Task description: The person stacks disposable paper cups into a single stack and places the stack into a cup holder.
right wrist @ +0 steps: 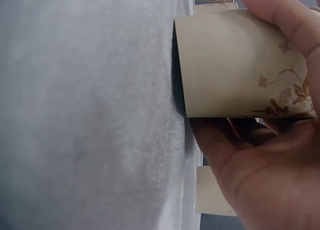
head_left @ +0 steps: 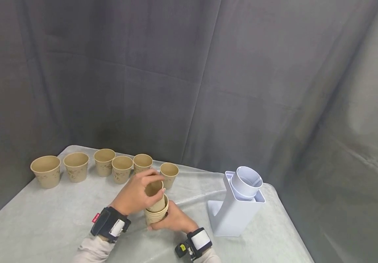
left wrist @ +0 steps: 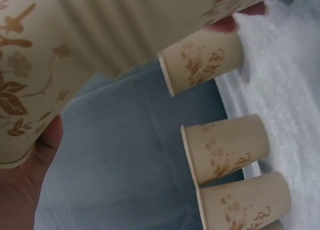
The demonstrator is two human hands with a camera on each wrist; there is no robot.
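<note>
Near the front middle of the table, my left hand (head_left: 135, 193) grips a beige paper cup (head_left: 152, 188) around its rim, thumb on the near side. That cup stands in the top of a stack of nested paper cups (head_left: 154, 218). My right hand (head_left: 175, 219) wraps round the stack from the right. In the right wrist view the bottom cup (right wrist: 235, 65), printed with brown flowers, has its base close over the cloth. In the left wrist view the stacked rims (left wrist: 115, 30) run diagonally, and part of my left hand (left wrist: 25, 190) shows at the lower left.
Several upright paper cups line the back of the table, from a cup (head_left: 45, 173) at far left to a cup (head_left: 169, 175) behind my hands. On the right stands a white plastic holder (head_left: 236, 215) with a round tube (head_left: 246, 182) on top. Grey curtains (head_left: 162, 80) hang behind.
</note>
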